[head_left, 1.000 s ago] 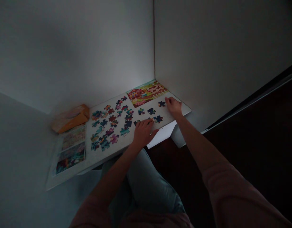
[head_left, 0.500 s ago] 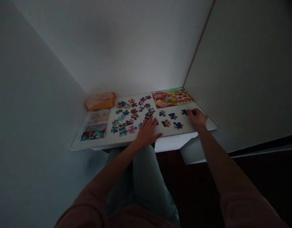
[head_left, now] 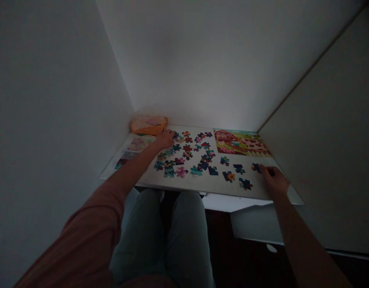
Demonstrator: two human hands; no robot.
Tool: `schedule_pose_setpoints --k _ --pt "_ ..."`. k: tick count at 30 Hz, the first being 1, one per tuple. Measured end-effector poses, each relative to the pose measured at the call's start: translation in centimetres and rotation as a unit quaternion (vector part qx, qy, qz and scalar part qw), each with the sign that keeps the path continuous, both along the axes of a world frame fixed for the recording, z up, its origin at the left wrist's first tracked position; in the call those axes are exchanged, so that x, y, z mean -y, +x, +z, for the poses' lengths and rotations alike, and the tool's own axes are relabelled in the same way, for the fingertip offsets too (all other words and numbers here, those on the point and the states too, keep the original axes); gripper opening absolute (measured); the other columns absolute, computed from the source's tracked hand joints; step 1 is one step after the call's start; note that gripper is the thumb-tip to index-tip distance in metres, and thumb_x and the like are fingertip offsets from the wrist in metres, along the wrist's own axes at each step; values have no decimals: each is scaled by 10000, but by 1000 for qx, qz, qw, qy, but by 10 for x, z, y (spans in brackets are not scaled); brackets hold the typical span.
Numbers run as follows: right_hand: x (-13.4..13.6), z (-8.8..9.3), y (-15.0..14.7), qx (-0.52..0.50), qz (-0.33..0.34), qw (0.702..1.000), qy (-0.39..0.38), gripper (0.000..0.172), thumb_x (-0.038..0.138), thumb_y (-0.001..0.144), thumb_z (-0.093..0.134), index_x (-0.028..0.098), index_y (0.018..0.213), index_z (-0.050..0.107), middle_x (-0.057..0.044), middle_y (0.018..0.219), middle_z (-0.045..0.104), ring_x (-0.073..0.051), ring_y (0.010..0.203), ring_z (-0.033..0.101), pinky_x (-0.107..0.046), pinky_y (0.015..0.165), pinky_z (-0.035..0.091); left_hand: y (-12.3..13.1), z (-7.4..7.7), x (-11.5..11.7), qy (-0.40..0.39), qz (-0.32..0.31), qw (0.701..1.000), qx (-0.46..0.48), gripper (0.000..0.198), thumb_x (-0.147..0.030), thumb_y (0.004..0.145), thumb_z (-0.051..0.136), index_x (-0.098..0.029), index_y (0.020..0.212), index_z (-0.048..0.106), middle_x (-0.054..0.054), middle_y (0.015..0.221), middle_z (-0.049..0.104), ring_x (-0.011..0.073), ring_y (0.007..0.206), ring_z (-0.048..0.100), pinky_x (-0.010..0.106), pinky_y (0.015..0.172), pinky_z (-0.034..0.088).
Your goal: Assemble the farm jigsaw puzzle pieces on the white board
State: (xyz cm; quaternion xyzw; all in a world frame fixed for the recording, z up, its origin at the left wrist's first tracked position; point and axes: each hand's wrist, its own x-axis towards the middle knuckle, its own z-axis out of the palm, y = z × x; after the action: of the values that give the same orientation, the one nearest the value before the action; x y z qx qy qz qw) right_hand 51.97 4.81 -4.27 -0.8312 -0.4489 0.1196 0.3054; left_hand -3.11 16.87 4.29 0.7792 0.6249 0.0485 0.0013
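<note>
Jigsaw pieces (head_left: 196,171): we're seeing them lying loose on the white tabletop (head_left: 214,187), most in a spread mid-table, a few apart on R side.
Jeans (head_left: 144,236): we're sitting w/ knees just below the table's front edge.
R hand (head_left: 274,182): we're holding it at front R of table, fingers curled, tips touching a dark piece (head_left: 256,168); can't tell if gripping.
L hand (head_left: 165,140): we're stretching it across table from a pink sleeve (head_left: 79,236), fingers together at far L of the spread; can't tell if gripping.
Printed sheets (head_left: 138,144): we're seeing them at L end of table, partly behind L forearm.
Picture card (head_left: 241,143): we're seeing this farm scene at far edge, R of pcs.
Orange box (head_left: 148,125): we're seeing it sitting beyond the sheets, against the wall.
</note>
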Motion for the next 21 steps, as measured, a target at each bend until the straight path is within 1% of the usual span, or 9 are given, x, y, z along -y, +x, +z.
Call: schedule_pose_setpoints --k 2,4,6,9,11,14,17,19,21 --pt "0 0 1 1 -6 1000 -8 295 714 953 640 420 923 634 -221 1226 927 -552 1427 849 -717 1325 527 -1 5 -27 -36 -8 999 -15 410 -327 1236 821 -209 1629 815 212 1701 795 388 1586 765 589 1366 630" --pt "0 0 3 3 -10 1000 -15 288 725 936 642 439 908 632 -226 1230 926 -564 1432 844 -716 1316 527 0 6 -46 -61 -5 998 -27 472 -454 1229 891 -213 1625 802 174 1659 796 367 1451 817 595 1231 729" --pt "0 -1 4 4 -12 1000 -20 298 745 933 634 450 900 630 -217 1220 921 -568 1432 841 -708 1308 531 1 4 -58 -75 5 997 -34 519 -502 1219 915 -218 1635 789 158 1654 787 353 1392 832 597 1166 764" --pt "0 -1 7 2 -9 1000 -27 338 780 931 622 444 896 632 -198 1158 904 -560 1388 853 -686 1275 570 2 -2 -65 -76 14 997 -27 473 -458 1233 886 -206 1624 798 172 1646 795 370 1437 817 613 1223 729" --pt "0 -2 8 4 -9 999 -31 361 788 920 621 428 909 645 -189 1131 891 -559 1374 855 -679 1259 597 2 -6 -66 -67 14 998 -8 416 -362 1239 842 -169 1607 816 227 1642 797 412 1521 782 607 1305 660" --pt "-1 -5 10 14 -14 999 -31 383 784 908 614 406 945 667 -182 1134 886 -566 1382 848 -688 1286 592 0 -9 -65 -44 6 998 36 416 -226 1211 792 -113 1609 828 304 1699 759 451 1635 711 559 1390 562" --pt "0 -8 12 24 -12 999 -26 404 795 905 611 399 956 674 -175 1117 877 -571 1364 848 -691 1287 589 -1 -10 -64 -22 1 995 98 394 -166 1210 739 -143 1586 853 265 1717 766 408 1618 723 529 1397 551" --pt "0 -9 13 26 -10 999 -22 406 796 896 620 398 949 679 -167 1088 868 -571 1334 853 -693 1260 600 -2 -11 -61 -7 0 989 146 363 -152 1213 723 -178 1540 879 225 1678 804 371 1580 748 503 1382 566" --pt "0 -8 13 23 -12 999 -19 410 798 882 634 396 948 685 -163 1074 862 -567 1298 859 -690 1227 616 -5 -12 -56 10 3 980 201 339 -178 1228 724 -193 1529 879 204 1620 844 340 1507 789 465 1329 606"
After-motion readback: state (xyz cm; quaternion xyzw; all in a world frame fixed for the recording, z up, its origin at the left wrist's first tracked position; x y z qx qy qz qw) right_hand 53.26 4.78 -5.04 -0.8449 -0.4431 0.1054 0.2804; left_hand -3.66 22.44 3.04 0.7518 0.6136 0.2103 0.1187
